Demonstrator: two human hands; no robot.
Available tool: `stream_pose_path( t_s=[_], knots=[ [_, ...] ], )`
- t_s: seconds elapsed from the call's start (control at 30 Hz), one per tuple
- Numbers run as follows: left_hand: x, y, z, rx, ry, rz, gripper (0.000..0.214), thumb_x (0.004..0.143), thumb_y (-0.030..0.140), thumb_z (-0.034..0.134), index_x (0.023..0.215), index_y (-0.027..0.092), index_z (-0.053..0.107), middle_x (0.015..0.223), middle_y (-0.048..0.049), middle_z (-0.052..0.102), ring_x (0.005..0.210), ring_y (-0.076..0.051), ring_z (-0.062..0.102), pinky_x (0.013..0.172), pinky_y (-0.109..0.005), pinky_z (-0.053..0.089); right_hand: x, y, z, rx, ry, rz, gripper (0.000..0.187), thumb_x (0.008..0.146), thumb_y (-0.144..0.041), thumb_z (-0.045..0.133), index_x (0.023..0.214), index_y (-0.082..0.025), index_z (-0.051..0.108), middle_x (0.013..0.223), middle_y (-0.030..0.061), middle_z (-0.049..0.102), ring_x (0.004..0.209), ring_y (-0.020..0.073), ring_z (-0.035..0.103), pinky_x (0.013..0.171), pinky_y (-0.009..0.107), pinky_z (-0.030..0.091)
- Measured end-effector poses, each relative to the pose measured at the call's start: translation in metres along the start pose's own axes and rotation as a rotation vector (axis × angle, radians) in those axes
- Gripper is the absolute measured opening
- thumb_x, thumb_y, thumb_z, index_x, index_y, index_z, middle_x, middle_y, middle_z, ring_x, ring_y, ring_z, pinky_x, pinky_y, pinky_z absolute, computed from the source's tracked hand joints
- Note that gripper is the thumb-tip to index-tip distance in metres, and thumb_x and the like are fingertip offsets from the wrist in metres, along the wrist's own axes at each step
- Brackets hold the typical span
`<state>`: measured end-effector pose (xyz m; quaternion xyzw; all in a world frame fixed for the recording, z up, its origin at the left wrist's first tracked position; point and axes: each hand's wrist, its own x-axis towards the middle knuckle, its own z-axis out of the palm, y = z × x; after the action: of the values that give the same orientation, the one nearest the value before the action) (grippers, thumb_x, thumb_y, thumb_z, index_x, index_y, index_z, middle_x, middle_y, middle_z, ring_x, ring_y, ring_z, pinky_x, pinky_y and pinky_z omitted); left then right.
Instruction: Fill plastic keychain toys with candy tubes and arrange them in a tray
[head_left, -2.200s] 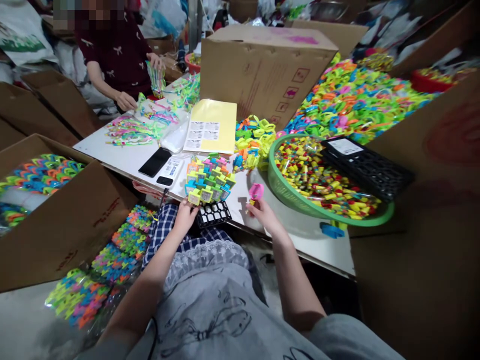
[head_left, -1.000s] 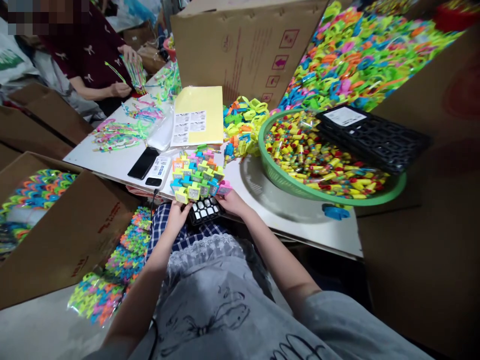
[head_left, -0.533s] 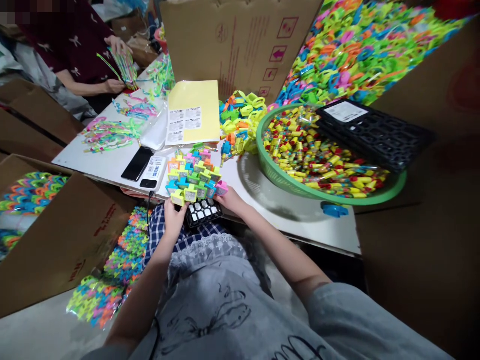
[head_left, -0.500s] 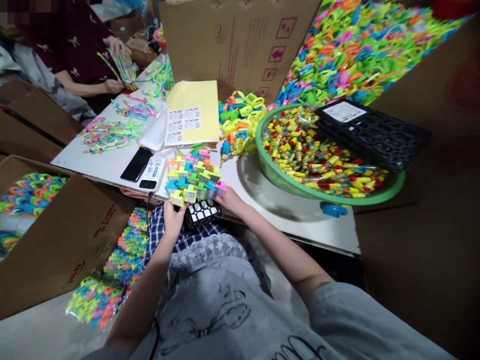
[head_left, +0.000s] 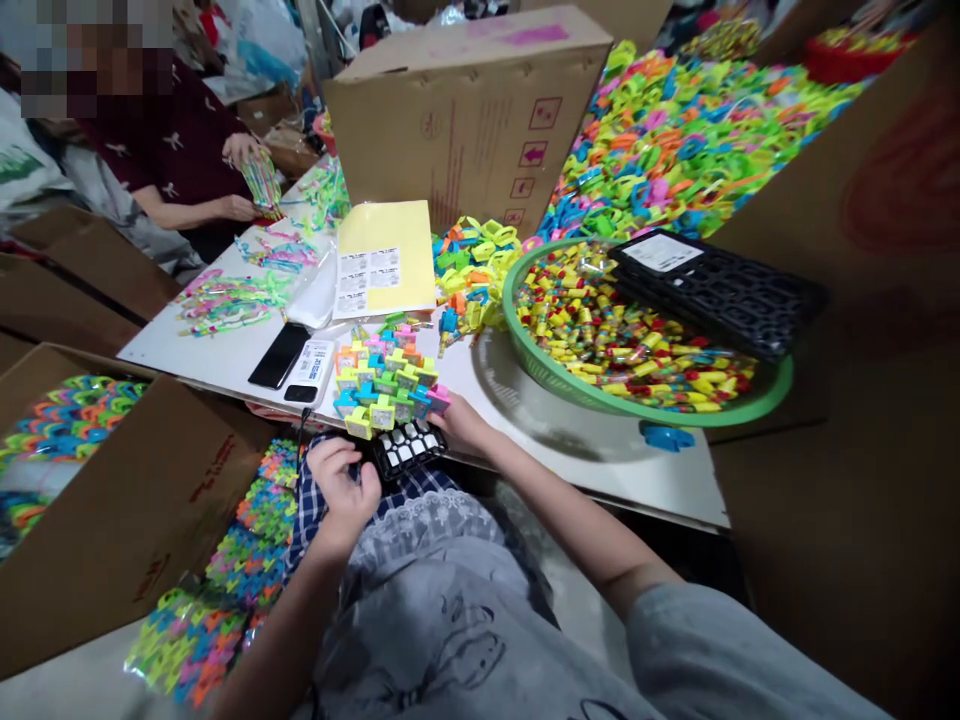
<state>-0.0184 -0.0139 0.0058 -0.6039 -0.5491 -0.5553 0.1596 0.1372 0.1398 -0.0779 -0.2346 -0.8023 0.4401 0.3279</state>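
A black tray with white-filled cells is tilted at the table's front edge, over my lap. Brightly coloured toy watches with square faces stand packed in rows on its far part. My right hand grips the tray's right end beside a pink watch; some of its fingertips are hidden. My left hand is just off the tray's left side, fingers loosely bent and apart, with nothing in it.
A green basket of small yellow-and-red tubes stands right, another black tray across it. Phone, yellow sheets and loose watches lie behind. Cartons flank the table. A co-worker's hands hold thin colourful strips at back left.
My left hand has let go of the tray's left side and drawn back toward me, its fingers opening. My right hand stays at the tray's right end. The view has tipped up slightly.
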Motion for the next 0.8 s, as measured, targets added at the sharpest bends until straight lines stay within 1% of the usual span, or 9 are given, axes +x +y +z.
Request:
stream_pose_path(
  t_s=[0.03, 0.07, 0.13, 0.2, 0.27, 0.37, 0.57, 0.7, 0.8],
  knots=[
    [0.016, 0.008, 0.002, 0.009, -0.067, 0.056, 0.011, 0.081, 0.021, 0.055, 0.092, 0.022, 0.052, 0.086, -0.0017, 0.053, 0.083, -0.018, 0.051, 0.078, -0.033, 0.039, 0.0, 0.0, 0.0, -0.011, 0.002, 0.015, 0.025, 0.083, -0.023, 0.055, 0.105, -0.016, 0.064, 0.109, 0.0095, 0.067, 0.099, 0.0225, 0.061, 0.091, 0.035, 0.047],
    [0.031, 0.015, 0.007, 0.051, -0.208, 0.1, 0.014, 0.083, 0.02, 0.054, 0.097, 0.022, 0.054, 0.089, -0.0025, 0.057, 0.086, -0.018, 0.054, 0.081, -0.034, 0.039, 0.0, 0.0, 0.001, -0.026, -0.001, 0.028, 0.024, 0.081, -0.022, 0.057, 0.103, -0.016, 0.064, 0.107, 0.0096, 0.067, 0.098, 0.0225, 0.062, 0.09, 0.035, 0.047],
    [0.058, 0.022, 0.026, 0.125, -0.507, 0.141, 0.025, 0.087, 0.027, 0.053, 0.111, 0.021, 0.055, 0.101, -0.0063, 0.061, 0.096, -0.022, 0.055, 0.085, -0.035, 0.039, 0.002, -0.001, 0.0, -0.04, -0.015, 0.048, 0.021, 0.079, -0.02, 0.058, 0.098, -0.015, 0.064, 0.102, 0.0092, 0.068, 0.094, 0.0221, 0.062, 0.087, 0.034, 0.048],
    [0.072, 0.023, 0.049, 0.2, -0.711, 0.174, 0.035, 0.088, 0.033, 0.053, 0.119, 0.018, 0.054, 0.108, -0.0092, 0.062, 0.1, -0.025, 0.054, 0.088, -0.038, 0.038, 0.003, -0.003, -0.001, -0.017, -0.016, 0.064, 0.019, 0.08, -0.018, 0.055, 0.097, -0.015, 0.063, 0.1, 0.0087, 0.067, 0.091, 0.021, 0.062, 0.085, 0.032, 0.048],
    [0.074, 0.021, 0.067, 0.267, -0.835, 0.182, 0.035, 0.086, 0.034, 0.056, 0.117, 0.019, 0.058, 0.104, -0.0093, 0.065, 0.098, -0.027, 0.055, 0.087, -0.04, 0.038, 0.004, -0.005, -0.001, 0.007, -0.002, 0.075, 0.019, 0.081, -0.016, 0.052, 0.097, -0.014, 0.062, 0.1, 0.0087, 0.067, 0.09, 0.0209, 0.061, 0.084, 0.032, 0.048],
    [0.069, 0.017, 0.08, 0.313, -0.877, 0.154, 0.023, 0.086, 0.031, 0.057, 0.105, 0.02, 0.063, 0.093, -0.0074, 0.067, 0.095, -0.027, 0.055, 0.087, -0.041, 0.037, 0.005, -0.005, 0.001, 0.025, 0.013, 0.071, 0.02, 0.079, -0.015, 0.052, 0.095, -0.015, 0.062, 0.1, 0.0087, 0.067, 0.091, 0.0217, 0.06, 0.084, 0.033, 0.048],
    [0.067, 0.02, 0.081, 0.333, -0.81, 0.126, 0.015, 0.086, 0.032, 0.055, 0.09, 0.018, 0.061, 0.099, -0.0089, 0.065, 0.096, -0.026, 0.056, 0.089, -0.04, 0.035, 0.004, 0.0, 0.005, 0.142, 0.056, 0.075, 0.024, 0.077, -0.018, 0.053, 0.099, -0.015, 0.063, 0.1, 0.0077, 0.067, 0.091, 0.0204, 0.06, 0.084, 0.032, 0.048],
    [0.069, 0.02, 0.082, 0.342, -0.835, 0.111, 0.014, 0.086, 0.031, 0.054, 0.088, 0.018, 0.059, 0.096, -0.0092, 0.065, 0.096, -0.026, 0.056, 0.091, -0.042, 0.034, 0.002, -0.001, 0.007, 0.206, 0.064, 0.099, 0.024, 0.078, -0.018, 0.053, 0.099, -0.015, 0.065, 0.102, 0.0073, 0.067, 0.09, 0.0188, 0.06, 0.084, 0.031, 0.048],
    [0.068, 0.019, 0.08, 0.333, -0.849, 0.127, 0.016, 0.086, 0.032, 0.054, 0.094, 0.018, 0.06, 0.101, -0.0091, 0.066, 0.101, -0.027, 0.056, 0.095, -0.044, 0.032, 0.002, 0.0, 0.007, 0.21, 0.051, 0.101, 0.024, 0.079, -0.019, 0.054, 0.1, -0.015, 0.065, 0.103, 0.0074, 0.067, 0.093, 0.0196, 0.06, 0.084, 0.031, 0.048]
  ],
)
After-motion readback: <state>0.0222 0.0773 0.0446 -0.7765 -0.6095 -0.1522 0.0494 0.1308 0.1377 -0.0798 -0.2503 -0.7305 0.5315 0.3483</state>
